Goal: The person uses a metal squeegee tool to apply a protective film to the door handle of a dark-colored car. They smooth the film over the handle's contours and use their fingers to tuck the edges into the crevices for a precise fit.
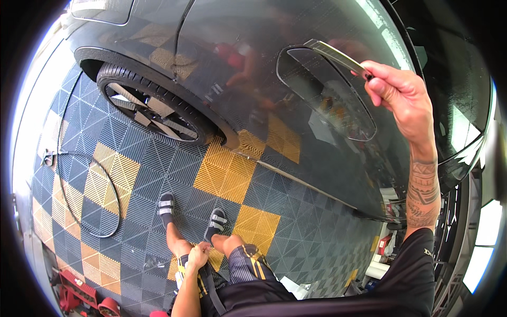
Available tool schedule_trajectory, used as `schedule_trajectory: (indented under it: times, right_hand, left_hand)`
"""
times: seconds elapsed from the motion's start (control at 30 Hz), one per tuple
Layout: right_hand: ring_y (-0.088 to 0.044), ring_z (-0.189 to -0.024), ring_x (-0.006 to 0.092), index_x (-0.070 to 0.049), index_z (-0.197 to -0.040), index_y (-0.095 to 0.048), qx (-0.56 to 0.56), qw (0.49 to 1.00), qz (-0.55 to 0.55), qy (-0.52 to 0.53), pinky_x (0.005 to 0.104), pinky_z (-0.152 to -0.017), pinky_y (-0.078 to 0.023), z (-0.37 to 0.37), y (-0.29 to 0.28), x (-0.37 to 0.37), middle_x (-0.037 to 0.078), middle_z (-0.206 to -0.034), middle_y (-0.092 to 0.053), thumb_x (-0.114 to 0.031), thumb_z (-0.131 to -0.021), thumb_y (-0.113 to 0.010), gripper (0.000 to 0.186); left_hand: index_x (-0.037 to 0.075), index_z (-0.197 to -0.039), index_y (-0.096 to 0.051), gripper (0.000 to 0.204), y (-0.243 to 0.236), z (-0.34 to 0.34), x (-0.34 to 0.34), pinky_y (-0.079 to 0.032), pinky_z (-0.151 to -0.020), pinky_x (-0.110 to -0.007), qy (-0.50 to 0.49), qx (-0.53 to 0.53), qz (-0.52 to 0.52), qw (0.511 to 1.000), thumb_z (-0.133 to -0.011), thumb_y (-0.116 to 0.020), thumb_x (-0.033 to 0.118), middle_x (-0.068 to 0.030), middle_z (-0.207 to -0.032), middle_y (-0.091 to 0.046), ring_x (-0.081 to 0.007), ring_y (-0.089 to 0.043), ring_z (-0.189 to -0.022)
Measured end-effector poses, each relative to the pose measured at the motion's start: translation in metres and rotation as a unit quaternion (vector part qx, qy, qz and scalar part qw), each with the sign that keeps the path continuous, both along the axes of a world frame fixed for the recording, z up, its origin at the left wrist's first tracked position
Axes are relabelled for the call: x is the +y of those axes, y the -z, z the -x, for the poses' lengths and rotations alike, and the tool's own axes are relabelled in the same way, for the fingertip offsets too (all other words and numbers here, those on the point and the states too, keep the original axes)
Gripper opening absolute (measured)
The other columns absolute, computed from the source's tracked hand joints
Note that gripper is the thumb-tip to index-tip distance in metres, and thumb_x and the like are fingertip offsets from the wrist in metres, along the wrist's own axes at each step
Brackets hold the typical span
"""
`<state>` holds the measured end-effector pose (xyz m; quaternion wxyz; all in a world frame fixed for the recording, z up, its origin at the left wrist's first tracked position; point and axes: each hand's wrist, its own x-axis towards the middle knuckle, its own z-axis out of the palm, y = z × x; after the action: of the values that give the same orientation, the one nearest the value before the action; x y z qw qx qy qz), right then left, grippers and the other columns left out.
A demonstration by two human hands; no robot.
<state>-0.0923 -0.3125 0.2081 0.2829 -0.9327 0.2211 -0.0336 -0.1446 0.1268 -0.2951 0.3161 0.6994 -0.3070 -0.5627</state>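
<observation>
1 thin pale flat strip (340, 57) before dark car panel (227, 31), far end near top of rounded outline (369, 119); contact with panel unclear. Strip looks light, stiff but bendable, probably slippery if wet; near end seems best grip. Right hand (401, 95) raised, forearm (424, 185) upright at right, thumb and forefinger closed in pinch on strip's near end. Left hand (198, 256) low over lap, fingers curled; cannot tell whether holding anything.
</observation>
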Motion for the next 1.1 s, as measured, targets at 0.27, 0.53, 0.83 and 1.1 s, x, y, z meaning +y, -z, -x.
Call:
schedule_trajectory:
  times: [0.27, 0.53, 0.83, 1.1]
  right_hand:
    - [-0.047, -0.058, 0.0044, 0.003, -0.109, -0.06, 0.002, 0.998, -0.025, 0.062, 0.0178, -0.058, -0.04, 0.001, -0.011, 0.004, 0.003, -0.075, -0.06, -0.017, -0.094, -0.058, 0.025]
    - [-0.041, -0.053, 0.0009, -0.006, -0.102, -0.056, 0.12, 0.99, 0.074, 0.014, 0.017, -0.046, -0.031, -0.042, -0.049, 0.013, -0.004, -0.065, -0.049, -0.017, -0.098, -0.049, 0.013]
    - [-0.05, -0.062, 0.0051, 0.0, -0.102, -0.056, 0.179, 0.963, 0.197, -0.043, 0.0193, -0.056, -0.042, -0.057, -0.029, 0.009, 0.001, -0.076, -0.056, -0.006, -0.093, -0.054, 0.011]
    - [-0.053, -0.054, 0.019, -0.002, -0.081, -0.054, 0.076, 0.931, 0.332, -0.128, 0.0299, -0.053, -0.043, -0.053, -0.007, 0.013, 0.008, -0.061, -0.053, -0.005, -0.085, -0.056, 0.005]
  left_hand:
    - [0.004, -0.097, -0.06, 0.015, 0.035, 0.003, 0.018, -0.053, -0.068, -0.041, -0.059, 0.036, 0.013, 0.997, -0.086, -0.057, 0.013, -0.0144, -0.08, -0.068, -0.0323, -0.066, -0.073]
    - [0.002, -0.101, -0.061, 0.019, 0.029, -0.001, 0.017, -0.053, -0.07, -0.038, -0.083, 0.065, -0.009, 0.994, -0.087, -0.056, 0.013, -0.0143, -0.083, -0.069, -0.0285, -0.068, -0.074]
    - [-0.001, -0.104, -0.059, 0.02, 0.022, -0.002, 0.017, -0.054, -0.063, -0.034, -0.123, 0.113, -0.015, 0.986, -0.089, -0.053, 0.011, -0.0151, -0.082, -0.068, -0.023, -0.068, -0.068]
    - [-0.002, -0.108, -0.058, 0.023, 0.024, -0.006, 0.021, -0.055, -0.059, -0.032, -0.134, 0.13, -0.03, 0.982, -0.09, -0.052, 0.011, -0.015, -0.085, -0.068, -0.0209, -0.068, -0.068]
